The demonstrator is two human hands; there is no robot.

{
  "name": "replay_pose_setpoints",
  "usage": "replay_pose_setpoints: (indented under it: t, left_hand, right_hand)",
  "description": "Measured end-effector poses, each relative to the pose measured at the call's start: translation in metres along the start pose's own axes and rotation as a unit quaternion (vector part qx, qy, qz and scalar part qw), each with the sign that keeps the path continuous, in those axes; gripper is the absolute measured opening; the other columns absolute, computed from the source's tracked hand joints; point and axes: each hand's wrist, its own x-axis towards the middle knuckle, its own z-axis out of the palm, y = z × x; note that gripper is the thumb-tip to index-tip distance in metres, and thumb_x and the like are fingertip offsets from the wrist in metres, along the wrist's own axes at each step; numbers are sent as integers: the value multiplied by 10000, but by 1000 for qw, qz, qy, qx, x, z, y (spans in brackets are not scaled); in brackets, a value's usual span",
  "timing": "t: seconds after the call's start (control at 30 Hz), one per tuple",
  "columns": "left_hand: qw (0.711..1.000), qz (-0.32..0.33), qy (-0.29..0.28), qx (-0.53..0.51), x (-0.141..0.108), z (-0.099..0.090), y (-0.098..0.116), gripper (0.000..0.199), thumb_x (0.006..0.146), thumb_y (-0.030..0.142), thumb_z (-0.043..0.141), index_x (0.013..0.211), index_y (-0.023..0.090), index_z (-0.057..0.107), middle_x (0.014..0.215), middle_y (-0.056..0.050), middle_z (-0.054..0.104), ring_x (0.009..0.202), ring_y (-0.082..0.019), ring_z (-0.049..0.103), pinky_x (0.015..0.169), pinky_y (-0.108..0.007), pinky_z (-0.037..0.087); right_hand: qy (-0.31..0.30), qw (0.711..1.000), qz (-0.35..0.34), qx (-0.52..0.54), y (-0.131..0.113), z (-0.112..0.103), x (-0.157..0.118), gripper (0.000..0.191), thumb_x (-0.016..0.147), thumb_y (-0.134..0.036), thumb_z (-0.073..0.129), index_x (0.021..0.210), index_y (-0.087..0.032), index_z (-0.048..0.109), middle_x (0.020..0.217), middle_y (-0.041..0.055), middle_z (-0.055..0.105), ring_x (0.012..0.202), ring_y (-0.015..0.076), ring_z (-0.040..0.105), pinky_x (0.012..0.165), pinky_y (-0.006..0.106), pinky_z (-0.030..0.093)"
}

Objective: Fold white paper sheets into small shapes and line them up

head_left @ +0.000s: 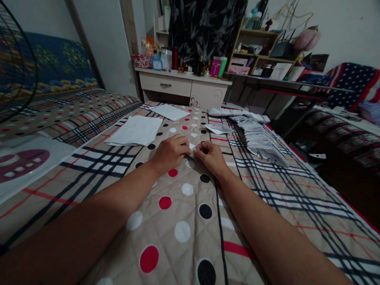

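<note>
In the head view both hands meet near the middle of the bedspread [182, 231]. My left hand [171, 152] is closed, its fingers on one edge of a small white paper piece [192, 146]. Pinching the other side of that piece is my right hand [212, 157]. Most of the piece is hidden by the fingers, so its shape is hard to make out. Beyond my left hand lies a stack of white sheets [134, 130], with more white sheets [170, 112] behind it. A folded white paper [219, 128] rests past my right hand, beside a long fanned row of folded papers [260, 138].
A white plastic bag [23, 166] with a purple print lies at the left, below a black fan guard [15, 57]. A cream dresser [167, 85] stands beyond the bed. To the right are a desk [257, 80] and a couch with a flag-patterned cover [350, 85].
</note>
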Motion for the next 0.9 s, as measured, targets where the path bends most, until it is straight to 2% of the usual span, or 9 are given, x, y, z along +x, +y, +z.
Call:
replay_pose_setpoints:
  t: [0.23, 0.37, 0.7, 0.9]
  left_hand:
    - [1000, 6, -31, 4, 0, -1, 1, 240, 812, 38, 583, 823, 207, 753, 841, -47, 633, 842, -184, 575, 733, -299, 468]
    - [998, 4, -53, 19, -1, 0, 0, 278, 809, 39, 573, 885, 227, 764, 866, -50, 626, 867, -188, 577, 730, -292, 465]
    - [993, -15, -108, 48, -3, 2, -1, 309, 833, 85, 557, 975, 258, 770, 910, -56, 605, 886, -204, 560, 729, -308, 471]
    - [995, -17, -90, 37, -2, 2, -1, 205, 831, 96, 606, 911, 210, 755, 939, -64, 650, 921, -212, 587, 755, -317, 485]
  right_hand:
    - [-1, 996, 51, 78, 3, -1, 2, 111, 625, -287, 610, 638, -177, 612, 592, -15, 580, 561, 122, 486, 535, 247, 358]
    - [6, 994, 62, 86, 3, -1, 2, 113, 619, -289, 613, 629, -177, 622, 567, -19, 580, 537, 118, 474, 517, 245, 345]
    - [17, 995, 55, 77, 4, -1, 3, 132, 638, -306, 601, 623, -174, 609, 563, -18, 569, 535, 118, 476, 519, 250, 344]
    - [4, 999, 6, 42, 6, 0, 2, 141, 693, -304, 622, 696, -167, 652, 663, 11, 627, 611, 136, 535, 578, 257, 409]
